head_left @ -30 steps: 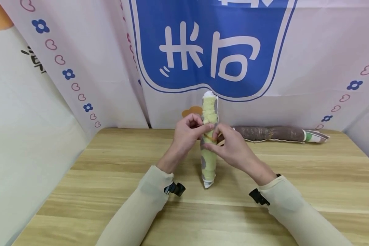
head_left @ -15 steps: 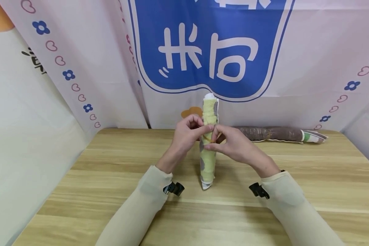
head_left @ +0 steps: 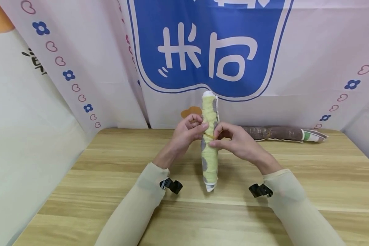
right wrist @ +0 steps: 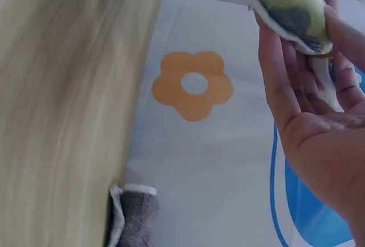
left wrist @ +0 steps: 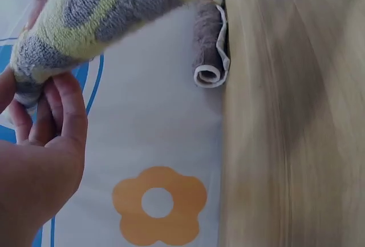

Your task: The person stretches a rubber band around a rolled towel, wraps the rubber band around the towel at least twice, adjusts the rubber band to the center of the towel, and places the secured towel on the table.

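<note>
A rolled towel, yellow with grey patches and white ends, stands upright between both hands above the table. Around its middle runs a thin orange-yellow rubber band. My left hand grips the roll from the left, its thumb lying across the front just above the band. From the other side my right hand pinches the roll at the band, thumb below it. In the left wrist view, the towel's terry surface crosses the top, with fingers curled under it. The right wrist view shows fingers behind the towel.
A brown rolled towel with a white and green end lies along the back of the wooden table, right of the hands. Behind the table hangs a printed cloth with a blue panel. Black wrist cameras sit at both cuffs.
The hands have moved slightly apart on the towel, the left thumb drawing back to the left. The rubber band shows more fully, and the towel's lower end has swung slightly right.
</note>
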`<action>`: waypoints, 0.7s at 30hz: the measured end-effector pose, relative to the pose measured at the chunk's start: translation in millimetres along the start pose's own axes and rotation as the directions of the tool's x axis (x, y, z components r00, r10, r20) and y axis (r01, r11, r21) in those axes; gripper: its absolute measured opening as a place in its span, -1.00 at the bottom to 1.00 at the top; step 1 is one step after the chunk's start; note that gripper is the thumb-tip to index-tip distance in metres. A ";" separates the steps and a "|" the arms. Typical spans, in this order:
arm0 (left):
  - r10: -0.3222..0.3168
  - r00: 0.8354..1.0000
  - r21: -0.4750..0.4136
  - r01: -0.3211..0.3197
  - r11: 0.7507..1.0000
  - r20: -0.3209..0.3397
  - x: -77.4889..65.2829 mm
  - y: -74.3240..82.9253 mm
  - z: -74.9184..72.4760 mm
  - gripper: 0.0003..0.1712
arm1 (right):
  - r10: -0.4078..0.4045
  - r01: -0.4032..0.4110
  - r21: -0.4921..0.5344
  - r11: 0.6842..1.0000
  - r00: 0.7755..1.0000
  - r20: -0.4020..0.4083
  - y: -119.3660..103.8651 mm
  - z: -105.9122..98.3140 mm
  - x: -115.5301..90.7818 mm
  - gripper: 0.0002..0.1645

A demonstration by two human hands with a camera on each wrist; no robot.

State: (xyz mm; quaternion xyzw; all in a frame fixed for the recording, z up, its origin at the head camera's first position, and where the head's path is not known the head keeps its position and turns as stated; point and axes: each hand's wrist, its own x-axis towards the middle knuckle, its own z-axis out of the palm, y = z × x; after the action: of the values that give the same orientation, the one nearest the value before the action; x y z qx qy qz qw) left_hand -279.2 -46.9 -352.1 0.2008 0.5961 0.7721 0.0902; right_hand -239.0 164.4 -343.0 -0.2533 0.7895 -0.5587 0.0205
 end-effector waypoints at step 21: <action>0.131 0.960 0.139 -0.098 0.985 -0.249 -4.7 4.4 11.1 -0.60 | -0.108 0.054 -0.214 0.975 0.963 -0.248 -12.4 42.0 -1.8 -0.77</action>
State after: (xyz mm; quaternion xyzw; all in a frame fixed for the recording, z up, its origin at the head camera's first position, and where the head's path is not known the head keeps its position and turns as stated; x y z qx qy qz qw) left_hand -269.8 -40.1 -346.5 0.1384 0.6375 0.7565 -0.0456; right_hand -219.5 125.5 -348.1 -0.2115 0.8277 -0.5029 -0.1315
